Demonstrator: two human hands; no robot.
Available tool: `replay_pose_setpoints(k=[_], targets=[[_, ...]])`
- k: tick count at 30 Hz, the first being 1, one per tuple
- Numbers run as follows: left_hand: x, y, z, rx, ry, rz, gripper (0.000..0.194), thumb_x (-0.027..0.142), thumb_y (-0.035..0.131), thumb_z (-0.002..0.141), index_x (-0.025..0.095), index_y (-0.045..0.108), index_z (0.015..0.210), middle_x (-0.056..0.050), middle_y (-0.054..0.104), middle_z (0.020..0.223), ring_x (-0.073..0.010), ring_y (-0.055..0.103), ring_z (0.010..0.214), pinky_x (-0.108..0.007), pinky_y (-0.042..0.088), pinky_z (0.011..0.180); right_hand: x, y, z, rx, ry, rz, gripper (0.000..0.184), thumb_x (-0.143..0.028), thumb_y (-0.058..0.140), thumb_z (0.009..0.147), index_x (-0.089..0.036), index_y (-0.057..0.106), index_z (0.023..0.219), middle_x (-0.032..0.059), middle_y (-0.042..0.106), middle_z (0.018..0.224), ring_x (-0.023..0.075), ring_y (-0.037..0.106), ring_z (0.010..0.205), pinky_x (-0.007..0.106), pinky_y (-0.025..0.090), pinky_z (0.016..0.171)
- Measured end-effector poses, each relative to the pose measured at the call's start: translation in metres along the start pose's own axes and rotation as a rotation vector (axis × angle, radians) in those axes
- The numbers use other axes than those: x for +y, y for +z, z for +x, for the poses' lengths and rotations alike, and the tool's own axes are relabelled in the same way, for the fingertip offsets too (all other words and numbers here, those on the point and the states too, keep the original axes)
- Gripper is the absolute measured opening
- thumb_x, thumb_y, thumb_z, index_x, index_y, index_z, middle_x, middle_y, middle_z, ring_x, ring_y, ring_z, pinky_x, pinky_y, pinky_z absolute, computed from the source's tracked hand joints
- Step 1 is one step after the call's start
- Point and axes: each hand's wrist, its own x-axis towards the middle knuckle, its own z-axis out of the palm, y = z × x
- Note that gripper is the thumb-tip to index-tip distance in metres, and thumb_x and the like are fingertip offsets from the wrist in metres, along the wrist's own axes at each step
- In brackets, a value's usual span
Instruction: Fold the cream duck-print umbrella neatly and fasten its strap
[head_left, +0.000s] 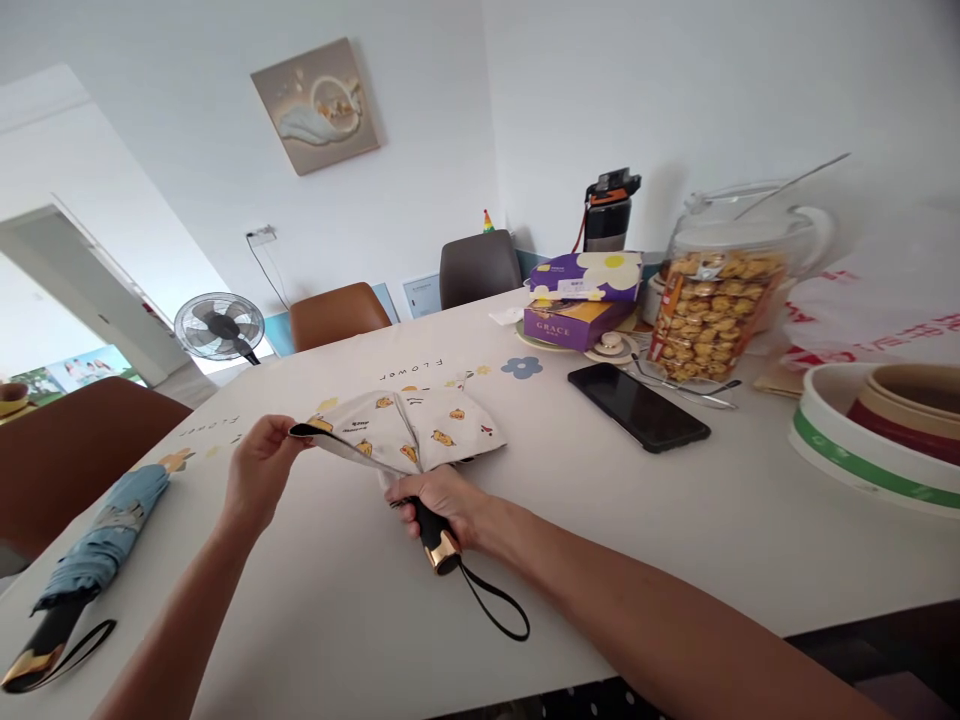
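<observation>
A folded white umbrella point(420, 428) with small yellow prints lies over the white table point(675, 520). My right hand point(441, 502) is closed round its black handle, whose gold end cap and black wrist strap point(491, 598) stick out toward me. My left hand point(259, 468) pinches the edge of the umbrella's fabric at the left and holds it stretched out.
A folded blue umbrella point(97, 545) lies at the table's left edge. A black phone point(637, 407), a purple box point(577, 318), a clear snack jar point(716, 300), a black bottle point(607, 212) and stacked bowls point(874, 430) sit to the right. Brown chairs point(337, 312) and a fan point(219, 326) stand beyond.
</observation>
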Motion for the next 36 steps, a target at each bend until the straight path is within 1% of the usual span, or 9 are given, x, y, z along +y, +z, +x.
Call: replay_pose_setpoints(k=[5, 11, 14, 20, 24, 28, 30, 34, 36], targets=[[-0.036, 0.000, 0.001, -0.086, -0.122, -0.110, 0.010, 0.024, 0.064, 0.064, 0.018, 0.064, 0.073, -0.001, 0.063, 0.075, -0.0163, 0.060, 0.080, -0.036, 0.046, 0.090, -0.003, -0.004, -0.001, -0.095, -0.059, 0.066, 0.010, -0.009, 0.062, 0.069, -0.011, 0.054, 0.075, -0.0046, 0.046, 0.057, 0.0024, 0.040, 0.041, 0.014, 0.037, 0.034], [-0.032, -0.004, -0.003, -0.139, -0.170, -0.237, 0.013, 0.029, 0.070, 0.062, 0.018, 0.067, 0.069, -0.003, 0.065, 0.082, -0.0191, 0.058, 0.093, -0.034, 0.040, 0.097, -0.009, -0.005, -0.004, -0.054, -0.048, 0.137, 0.039, -0.041, 0.072, 0.065, -0.020, 0.043, 0.080, -0.0059, 0.041, 0.060, 0.0046, 0.039, 0.041, 0.016, 0.034, 0.033], [-0.029, -0.005, -0.006, -0.125, -0.177, -0.301, 0.011, 0.028, 0.071, 0.063, 0.018, 0.066, 0.067, -0.003, 0.064, 0.080, -0.0174, 0.057, 0.093, -0.033, 0.038, 0.097, -0.009, -0.004, -0.002, -0.038, -0.023, 0.133, 0.041, -0.049, 0.066, 0.068, -0.020, 0.041, 0.080, -0.0050, 0.041, 0.060, 0.0049, 0.039, 0.041, 0.016, 0.033, 0.033], [-0.034, -0.014, -0.005, -0.167, -0.050, -0.302, 0.008, 0.021, 0.068, 0.062, 0.019, 0.061, 0.059, 0.000, 0.058, 0.070, -0.0172, 0.056, 0.089, -0.030, 0.041, 0.089, -0.007, -0.003, -0.001, 0.042, -0.034, 0.090, 0.028, -0.039, 0.060, 0.077, -0.020, 0.040, 0.080, -0.0042, 0.041, 0.061, 0.0050, 0.039, 0.041, 0.016, 0.034, 0.033], [-0.039, -0.023, -0.004, -0.304, -0.029, -0.104, 0.007, 0.018, 0.061, 0.061, 0.020, 0.059, 0.055, 0.000, 0.058, 0.069, -0.0195, 0.055, 0.086, -0.031, 0.041, 0.085, -0.006, -0.002, -0.002, 0.091, -0.032, 0.008, 0.025, -0.023, 0.066, 0.070, -0.018, 0.043, 0.078, -0.0055, 0.040, 0.059, 0.0041, 0.038, 0.040, 0.016, 0.033, 0.032], [-0.038, -0.023, -0.004, -0.410, -0.106, 0.139, 0.012, 0.021, 0.052, 0.061, 0.020, 0.058, 0.050, -0.004, 0.063, 0.071, -0.0250, 0.057, 0.090, -0.037, 0.037, 0.090, -0.007, -0.001, -0.003, 0.112, -0.008, -0.067, 0.023, -0.013, 0.064, 0.068, -0.017, 0.041, 0.070, -0.0064, 0.039, 0.054, 0.0038, 0.036, 0.039, 0.016, 0.034, 0.032], [-0.037, -0.021, -0.003, -0.364, -0.158, 0.199, 0.013, 0.022, 0.049, 0.059, 0.020, 0.060, 0.053, -0.005, 0.066, 0.076, -0.0268, 0.057, 0.093, -0.040, 0.036, 0.092, -0.006, -0.001, -0.002, 0.117, 0.005, -0.105, 0.023, -0.013, 0.062, 0.068, -0.017, 0.040, 0.067, -0.0067, 0.038, 0.051, 0.0040, 0.036, 0.038, 0.016, 0.034, 0.032], [-0.030, -0.018, -0.003, -0.165, -0.188, 0.148, 0.014, 0.020, 0.049, 0.056, 0.020, 0.063, 0.059, -0.004, 0.067, 0.073, -0.0249, 0.059, 0.088, -0.038, 0.041, 0.087, -0.005, 0.000, -0.001, 0.127, -0.004, -0.149, 0.021, -0.014, 0.062, 0.069, -0.017, 0.041, 0.066, -0.0062, 0.040, 0.050, 0.0043, 0.037, 0.038, 0.016, 0.035, 0.032], [-0.018, -0.016, -0.007, -0.263, -0.199, 0.118, 0.011, 0.019, 0.049, 0.057, 0.020, 0.060, 0.054, -0.002, 0.063, 0.062, -0.0223, 0.060, 0.079, -0.035, 0.043, 0.082, -0.005, 0.001, -0.002, 0.137, -0.013, -0.164, 0.021, -0.014, 0.062, 0.068, -0.017, 0.041, 0.066, -0.0064, 0.040, 0.049, 0.0044, 0.036, 0.038, 0.016, 0.035, 0.032]])
